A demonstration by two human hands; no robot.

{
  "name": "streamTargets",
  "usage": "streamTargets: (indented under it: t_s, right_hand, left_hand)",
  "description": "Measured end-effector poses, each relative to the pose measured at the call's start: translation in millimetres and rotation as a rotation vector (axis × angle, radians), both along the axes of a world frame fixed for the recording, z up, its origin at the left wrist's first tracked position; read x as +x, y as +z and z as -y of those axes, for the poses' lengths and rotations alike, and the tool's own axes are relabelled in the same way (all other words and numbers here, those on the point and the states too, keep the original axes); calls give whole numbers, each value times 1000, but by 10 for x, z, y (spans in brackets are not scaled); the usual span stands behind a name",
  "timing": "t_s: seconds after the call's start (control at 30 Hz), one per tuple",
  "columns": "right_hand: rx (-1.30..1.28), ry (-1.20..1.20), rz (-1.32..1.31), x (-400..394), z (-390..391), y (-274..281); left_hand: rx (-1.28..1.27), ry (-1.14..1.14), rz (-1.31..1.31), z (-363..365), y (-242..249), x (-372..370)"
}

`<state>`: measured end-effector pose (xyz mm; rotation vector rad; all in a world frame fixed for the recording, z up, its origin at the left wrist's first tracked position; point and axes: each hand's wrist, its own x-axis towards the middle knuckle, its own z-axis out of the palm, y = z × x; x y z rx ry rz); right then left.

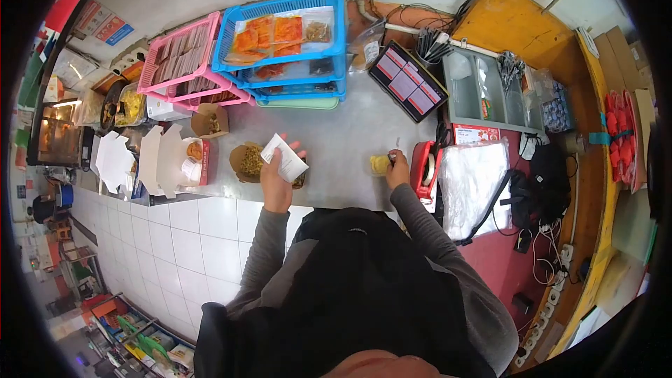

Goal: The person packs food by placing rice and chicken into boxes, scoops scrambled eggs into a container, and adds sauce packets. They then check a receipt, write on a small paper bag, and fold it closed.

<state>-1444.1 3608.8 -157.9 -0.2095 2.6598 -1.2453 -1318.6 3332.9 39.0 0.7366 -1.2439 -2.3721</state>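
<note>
My left hand [278, 180] is closed around a white printed paper slip [285, 157], held up over the steel counter. Partly behind it sits an open brown paper box [246, 162] filled with chopped yellowish-brown food. My right hand [397, 171] is closed in a pinch near the counter's right part. A small dark thing shows at its fingertips, too small to name. Just left of those fingers lies a yellow pad or packet [379, 164]. A red tape dispenser [424, 171] stands right of my right hand.
Blue stacked baskets [339, 63] with food packets and a pink basket [148, 84] stand at the back. Open boxes [150, 161] are at left. A tablet [408, 82], a grey cutlery tray [458, 108] and plastic bags [476, 185] are at right.
</note>
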Motion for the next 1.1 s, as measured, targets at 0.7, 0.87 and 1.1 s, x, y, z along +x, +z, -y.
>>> streamTargets:
  t_s: [0.7, 0.87, 1.1]
  right_hand:
    - [536, 57, -57, 100, 181, 213]
    - [502, 106, -169, 160, 101, 178]
    - [472, 41, -240, 222, 130, 49]
  left_hand:
    - [-16, -85, 17, 251, 32, 280]
    - [-18, -86, 8, 229, 50, 311]
    - [-27, -88, 39, 241, 54, 349]
